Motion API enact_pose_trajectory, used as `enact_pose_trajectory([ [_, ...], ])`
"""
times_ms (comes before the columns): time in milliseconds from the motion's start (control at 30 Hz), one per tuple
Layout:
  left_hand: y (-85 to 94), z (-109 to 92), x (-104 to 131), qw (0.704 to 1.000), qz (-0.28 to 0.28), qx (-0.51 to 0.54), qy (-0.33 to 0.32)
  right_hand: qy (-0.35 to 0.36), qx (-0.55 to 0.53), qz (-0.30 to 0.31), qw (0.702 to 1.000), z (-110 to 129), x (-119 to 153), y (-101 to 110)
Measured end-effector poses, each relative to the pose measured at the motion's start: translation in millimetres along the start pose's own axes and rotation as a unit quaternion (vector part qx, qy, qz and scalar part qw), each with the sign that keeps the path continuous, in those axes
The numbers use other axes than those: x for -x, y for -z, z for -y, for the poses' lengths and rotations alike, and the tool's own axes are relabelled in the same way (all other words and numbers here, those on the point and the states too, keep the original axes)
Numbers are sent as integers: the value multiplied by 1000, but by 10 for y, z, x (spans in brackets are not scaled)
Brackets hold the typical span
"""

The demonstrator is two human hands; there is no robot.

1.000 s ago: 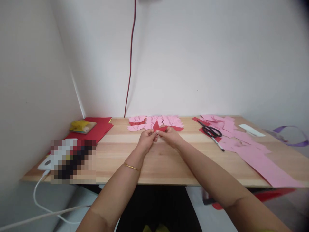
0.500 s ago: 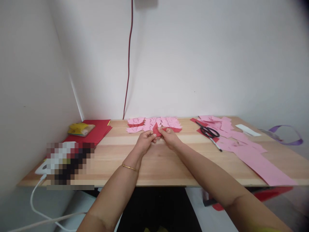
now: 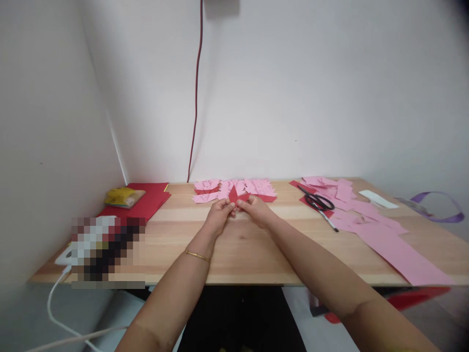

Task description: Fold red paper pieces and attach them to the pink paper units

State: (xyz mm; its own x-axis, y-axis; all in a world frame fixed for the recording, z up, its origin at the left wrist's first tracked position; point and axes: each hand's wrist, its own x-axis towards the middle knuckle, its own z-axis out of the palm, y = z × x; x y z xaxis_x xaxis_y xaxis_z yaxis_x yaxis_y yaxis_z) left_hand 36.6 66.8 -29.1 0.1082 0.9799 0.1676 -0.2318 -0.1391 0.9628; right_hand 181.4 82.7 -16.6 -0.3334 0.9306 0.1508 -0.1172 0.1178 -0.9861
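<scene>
A small piece of red paper [image 3: 233, 193] with pointed ends is pinched between my two hands, above the middle of the wooden table. My left hand [image 3: 220, 213] grips its lower left side with thumb and fingers. My right hand [image 3: 254, 209] presses its thumb on the lower right side. Just behind the hands lie pink paper pieces [image 3: 207, 185] with notched edges, set out in rows. Among them are red paper strips, one [image 3: 269, 199] partly behind my right hand. The fingertips underneath the paper are partly hidden.
Black-handled scissors [image 3: 319, 201] and a pen [image 3: 330, 223] lie by pink paper scraps [image 3: 395, 249] on the right. A white strip [image 3: 378, 199] and a purple loop [image 3: 436, 194] are farther right. Red sheets [image 3: 152, 199], a yellow packet [image 3: 123, 197] and a white power strip [image 3: 66, 256] occupy the left.
The red paper has shifted slightly left and turned, so its two points now spread apart, one upward and one to the right. Both hands still hold it.
</scene>
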Motion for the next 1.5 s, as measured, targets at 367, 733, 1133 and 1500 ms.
enact_pose_trajectory([
  [367,17,-60,23,998,49,-32,-28,38,-22,-38,998,22,35,-103],
  [733,77,-26,-35,947,-133,-250,-149,188,223,-170,941,74,-39,146],
  [1133,17,-92,40,915,-5,-349,-202,235,446,-15,863,192,13,112],
  [1500,56,-217,39,916,80,-347,-187,143,307,97,936,260,35,299],
])
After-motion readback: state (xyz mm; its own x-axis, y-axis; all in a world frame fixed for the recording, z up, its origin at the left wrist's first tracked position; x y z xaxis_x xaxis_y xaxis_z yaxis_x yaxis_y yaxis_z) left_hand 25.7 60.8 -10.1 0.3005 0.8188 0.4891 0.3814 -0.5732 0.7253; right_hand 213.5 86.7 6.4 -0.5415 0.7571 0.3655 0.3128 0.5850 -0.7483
